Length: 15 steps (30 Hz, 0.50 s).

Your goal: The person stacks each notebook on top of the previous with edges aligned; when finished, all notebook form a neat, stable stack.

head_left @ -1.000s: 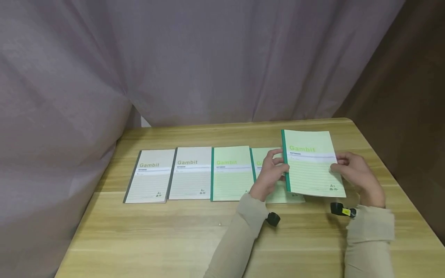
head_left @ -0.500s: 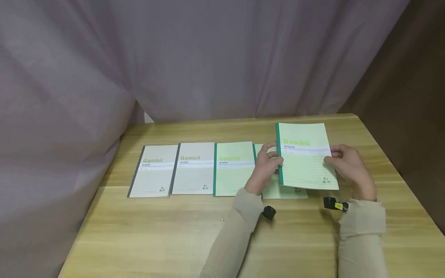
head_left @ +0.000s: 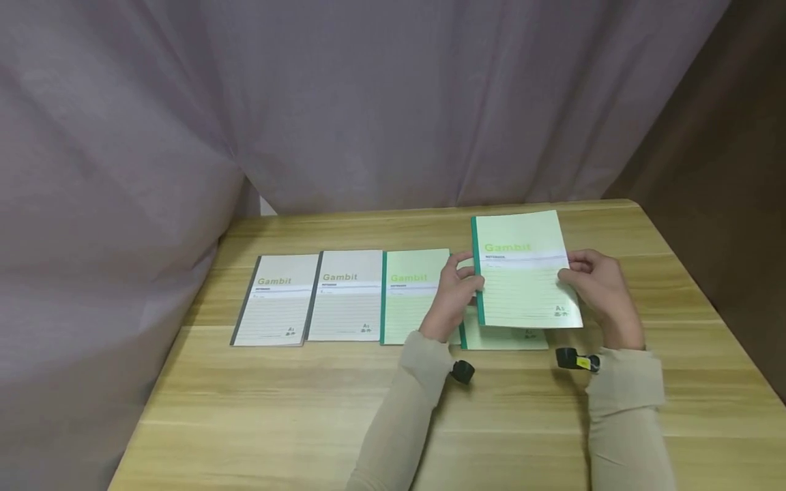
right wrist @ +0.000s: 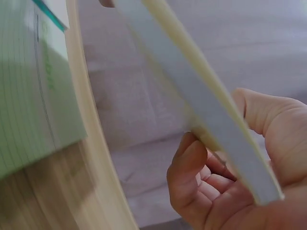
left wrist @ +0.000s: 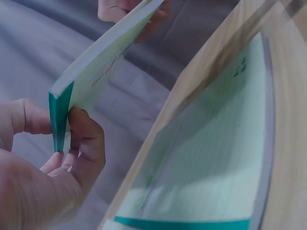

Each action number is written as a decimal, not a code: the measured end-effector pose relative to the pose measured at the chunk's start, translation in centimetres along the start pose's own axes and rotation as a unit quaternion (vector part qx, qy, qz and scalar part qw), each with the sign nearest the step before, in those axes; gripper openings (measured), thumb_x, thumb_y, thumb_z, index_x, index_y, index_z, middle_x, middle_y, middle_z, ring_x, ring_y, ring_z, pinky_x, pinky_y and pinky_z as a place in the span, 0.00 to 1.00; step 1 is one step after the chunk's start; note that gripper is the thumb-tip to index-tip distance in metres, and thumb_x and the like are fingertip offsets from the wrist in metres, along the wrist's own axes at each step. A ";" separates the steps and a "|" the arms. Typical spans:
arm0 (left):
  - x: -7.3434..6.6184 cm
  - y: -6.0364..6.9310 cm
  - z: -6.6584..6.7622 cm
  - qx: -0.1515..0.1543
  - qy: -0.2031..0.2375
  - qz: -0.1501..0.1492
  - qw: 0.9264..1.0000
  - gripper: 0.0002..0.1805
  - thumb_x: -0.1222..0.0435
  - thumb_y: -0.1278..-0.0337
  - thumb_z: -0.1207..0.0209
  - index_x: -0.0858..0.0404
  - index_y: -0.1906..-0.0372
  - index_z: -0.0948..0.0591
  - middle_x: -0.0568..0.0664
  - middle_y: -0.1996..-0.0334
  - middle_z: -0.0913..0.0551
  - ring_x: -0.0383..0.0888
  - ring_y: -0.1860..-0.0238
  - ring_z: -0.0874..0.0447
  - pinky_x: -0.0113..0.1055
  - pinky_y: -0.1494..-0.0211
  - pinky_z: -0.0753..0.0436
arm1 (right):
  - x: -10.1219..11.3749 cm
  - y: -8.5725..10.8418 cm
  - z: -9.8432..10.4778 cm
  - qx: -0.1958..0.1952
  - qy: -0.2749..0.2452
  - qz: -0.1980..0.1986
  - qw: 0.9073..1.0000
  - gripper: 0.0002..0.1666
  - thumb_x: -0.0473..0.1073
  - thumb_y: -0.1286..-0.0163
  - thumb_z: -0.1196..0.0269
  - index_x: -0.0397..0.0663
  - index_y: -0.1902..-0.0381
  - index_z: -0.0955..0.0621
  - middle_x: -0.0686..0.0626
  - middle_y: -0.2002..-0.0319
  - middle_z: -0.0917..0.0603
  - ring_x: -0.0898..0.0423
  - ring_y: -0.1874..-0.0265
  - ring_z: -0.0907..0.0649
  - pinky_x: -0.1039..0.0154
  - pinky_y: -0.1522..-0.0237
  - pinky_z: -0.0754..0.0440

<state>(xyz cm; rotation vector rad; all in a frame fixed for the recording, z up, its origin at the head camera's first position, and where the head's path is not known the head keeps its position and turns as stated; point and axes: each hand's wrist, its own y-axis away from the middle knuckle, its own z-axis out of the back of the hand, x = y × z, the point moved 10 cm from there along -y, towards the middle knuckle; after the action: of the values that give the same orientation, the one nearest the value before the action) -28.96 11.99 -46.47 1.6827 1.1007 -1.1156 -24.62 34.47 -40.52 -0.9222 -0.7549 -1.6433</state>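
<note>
The left hand (head_left: 453, 293) and the right hand (head_left: 604, 290) are holding a green Gambit notebook (head_left: 522, 273) between them, clear of the wooden table (head_left: 307, 409). The left hand is pinching the green spine, its thumb pressing on the cover side and its other fingers curling behind; the right hand is gripping the opposite, page-side edge the same way, thumb in front.

The held notebook's long axis is running away from the person, leaning slightly leftward at its far end. Its title end is pointing toward the curtain (head_left: 368, 102), its "A5" corner is lying nearer the person on the right, and its spine is facing left. The printed cover is facing the person, with the text reading upright.

It is hovering over the rightmost lying notebook (head_left: 506, 339), which is also green and mostly hidden in the head view; the left wrist view is showing a gap between them and a shadow falling across the lower cover. To the left, another green notebook (head_left: 413, 307) and two white dark-spined notebooks (head_left: 346, 307) are lying in a row, their titles also pointing away and their spines facing left.
</note>
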 end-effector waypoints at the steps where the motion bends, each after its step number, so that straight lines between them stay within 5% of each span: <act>1: -0.2 0.0 0.3 0.001 -0.004 -0.002 1.000 0.37 0.79 0.49 0.48 0.64 0.29 0.34 0.49 0.58 0.16 0.45 0.71 0.20 0.36 0.70 0.22 | 0.1 0.0 -0.1 -0.002 -0.009 0.004 1.000 0.27 0.31 0.35 0.42 0.19 0.40 0.29 0.48 0.64 0.23 0.62 0.67 0.26 0.75 0.68 0.25; 9: -0.9 -0.4 2.8 0.017 -0.012 0.001 1.000 0.36 0.78 0.48 0.49 0.59 0.30 0.32 0.50 0.57 0.16 0.44 0.70 0.23 0.36 0.68 0.23 | 0.3 -0.2 -2.2 0.009 -0.082 0.004 0.997 0.28 0.27 0.39 0.42 0.21 0.40 0.29 0.62 0.70 0.21 0.66 0.69 0.23 0.74 0.68 0.23; 15: -1.3 -0.5 5.1 0.017 -0.009 -0.003 1.000 0.36 0.80 0.50 0.50 0.59 0.31 0.32 0.54 0.56 0.15 0.45 0.68 0.18 0.36 0.69 0.20 | 0.8 -0.3 -4.5 0.040 -0.141 0.010 0.989 0.29 0.25 0.39 0.42 0.19 0.39 0.32 0.62 0.69 0.20 0.66 0.67 0.22 0.73 0.66 0.21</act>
<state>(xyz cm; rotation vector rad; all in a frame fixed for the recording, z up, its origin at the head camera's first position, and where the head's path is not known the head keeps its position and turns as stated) -30.95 7.06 -46.69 1.6935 1.0828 -1.1572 -25.89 30.35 -42.11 -1.1145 -0.9931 -1.4710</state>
